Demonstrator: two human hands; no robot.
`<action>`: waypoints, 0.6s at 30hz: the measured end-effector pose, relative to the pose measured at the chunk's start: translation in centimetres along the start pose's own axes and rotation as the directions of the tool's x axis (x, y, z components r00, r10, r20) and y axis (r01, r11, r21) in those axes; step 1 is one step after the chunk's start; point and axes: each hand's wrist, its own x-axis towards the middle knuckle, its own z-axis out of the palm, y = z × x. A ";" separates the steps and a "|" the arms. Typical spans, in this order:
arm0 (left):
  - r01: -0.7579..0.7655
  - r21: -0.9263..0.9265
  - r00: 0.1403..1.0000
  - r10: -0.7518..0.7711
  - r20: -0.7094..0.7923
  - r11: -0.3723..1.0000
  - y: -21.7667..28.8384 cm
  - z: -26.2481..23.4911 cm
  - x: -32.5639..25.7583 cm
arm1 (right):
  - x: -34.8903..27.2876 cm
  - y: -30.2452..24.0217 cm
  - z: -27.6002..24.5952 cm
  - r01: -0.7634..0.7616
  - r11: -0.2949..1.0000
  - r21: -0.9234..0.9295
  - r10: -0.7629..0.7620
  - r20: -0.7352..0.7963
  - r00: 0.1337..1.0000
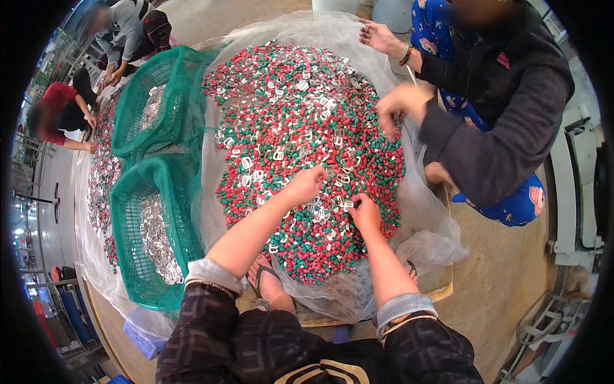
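Note:
A wide heap of small red, green and white pebble-like pieces (300, 253) lies on a whitish mesh sheet (214, 147), with many silver slotted metal buckles (247, 162) scattered through it. Over the heap's middle my left hand (309, 184) is closed, its fingertips drawn together; whatever is in them cannot be made out. To its right and a little nearer, my right hand (364, 214) pinches one slotted metal buckle (348, 205) between thumb and fingers. More buckles lie loose in the heap around both hands.
Left of the heap, two green plastic baskets (125, 211) lined with green netting hold metal buckles. A co-worker's hands (403, 105) reach over the heap's right side. Two more people (128, 32) crouch by another heap (102, 173) at far left. My sandalled foot (272, 285) rests at the near edge.

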 end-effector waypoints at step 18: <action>-0.151 0.567 0.986 0.167 0.023 0.810 0.9 3.5 3.0 | 0.5 3.4 -0.8 -0.415 -0.087 0.906 0.020 0.418 0.908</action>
